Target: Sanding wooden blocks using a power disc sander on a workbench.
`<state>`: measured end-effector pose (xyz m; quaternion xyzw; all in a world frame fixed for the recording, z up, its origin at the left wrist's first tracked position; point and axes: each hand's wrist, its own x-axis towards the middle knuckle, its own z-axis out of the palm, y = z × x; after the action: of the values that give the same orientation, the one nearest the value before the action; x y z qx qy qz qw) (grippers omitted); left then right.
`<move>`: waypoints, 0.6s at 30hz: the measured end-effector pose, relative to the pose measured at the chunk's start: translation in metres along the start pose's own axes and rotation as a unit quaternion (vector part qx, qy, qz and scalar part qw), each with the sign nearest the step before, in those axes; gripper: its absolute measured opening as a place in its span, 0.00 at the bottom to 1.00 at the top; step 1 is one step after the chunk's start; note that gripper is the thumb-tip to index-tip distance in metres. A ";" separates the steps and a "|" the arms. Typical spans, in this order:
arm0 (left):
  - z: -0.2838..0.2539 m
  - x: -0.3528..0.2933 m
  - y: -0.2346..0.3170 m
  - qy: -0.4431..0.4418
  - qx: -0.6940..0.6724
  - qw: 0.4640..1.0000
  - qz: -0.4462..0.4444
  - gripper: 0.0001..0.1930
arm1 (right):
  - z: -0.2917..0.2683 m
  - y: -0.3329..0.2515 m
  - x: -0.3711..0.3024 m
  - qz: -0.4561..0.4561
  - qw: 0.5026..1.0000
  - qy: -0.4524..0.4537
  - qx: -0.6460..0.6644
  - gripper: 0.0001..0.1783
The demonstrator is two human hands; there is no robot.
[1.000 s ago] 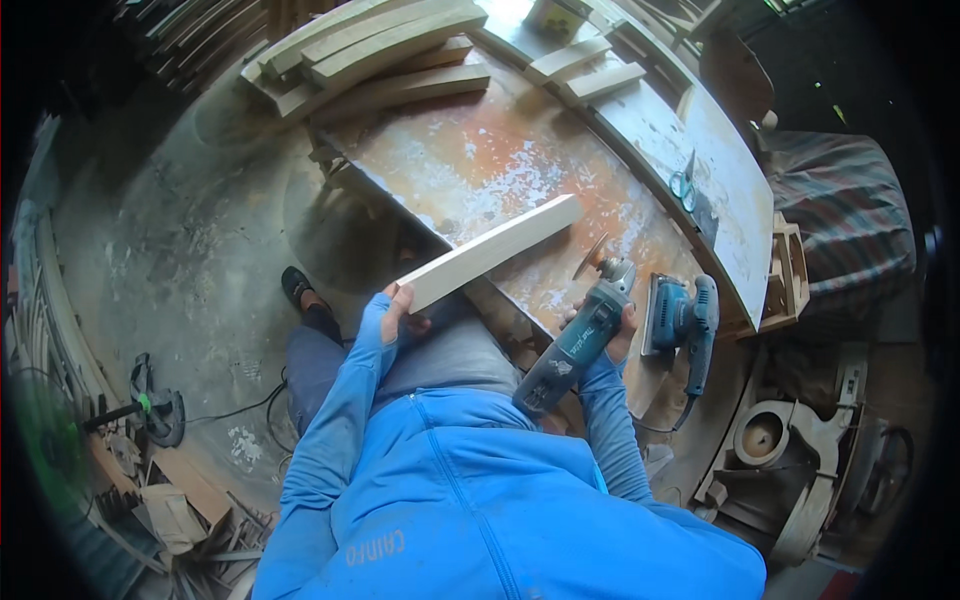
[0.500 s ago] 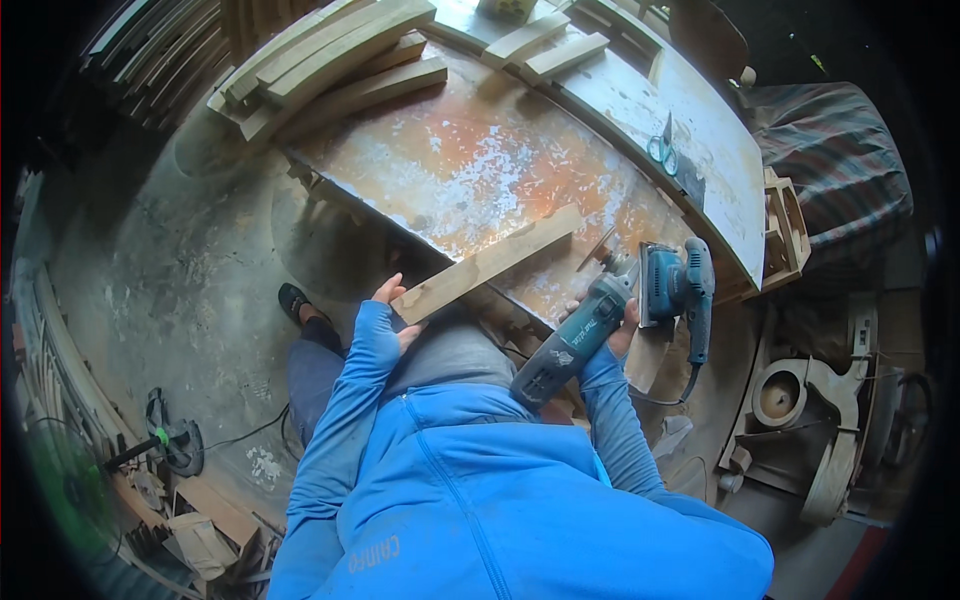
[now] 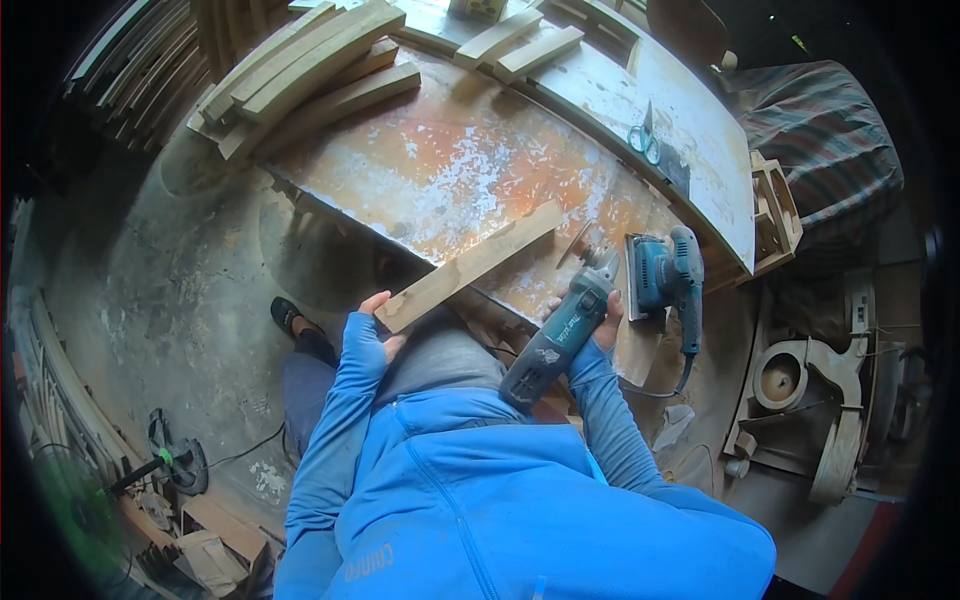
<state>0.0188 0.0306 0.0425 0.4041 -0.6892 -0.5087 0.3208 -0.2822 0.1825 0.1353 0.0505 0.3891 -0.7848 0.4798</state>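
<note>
My left hand point(image 3: 382, 325) grips the near end of a wooden slat point(image 3: 470, 267), thumb on one side and fingers on the other. The slat's far end rests over the worn, paint-flecked table point(image 3: 430, 150). In my right hand point(image 3: 607, 322) is a teal and dark angle grinder point(image 3: 562, 340), its body slanting back toward my waist. The grinder's disc point(image 3: 574, 244), seen almost edge-on, is beside the slat's far end, with a gap between them. Just right of the grinder, a blue sander point(image 3: 660, 275) stands on the table's edge.
Curved wooden pieces point(image 3: 310, 75) are stacked at the table's far left. On a white board point(image 3: 700, 130) lie scissors point(image 3: 645, 140) and two short slats point(image 3: 538, 53). A power cord point(image 3: 672, 388) trails from the sander. A fan point(image 3: 80, 500) stands at lower left, a machine point(image 3: 800, 390) at right.
The whole view has shifted slightly, moving the table and tools a little left and up. My hands keep their grips on the slat and the grinder, with little other change.
</note>
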 end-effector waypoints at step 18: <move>0.002 0.003 0.012 0.011 -0.024 0.997 -0.066 0.28 | -0.003 0.004 0.010 0.014 1.000 -0.024 0.007 0.38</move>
<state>0.0126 0.0310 0.0536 0.4467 -0.6445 -0.5409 0.3041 -0.2852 0.1766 0.1266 0.0407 0.3714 -0.7816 0.4995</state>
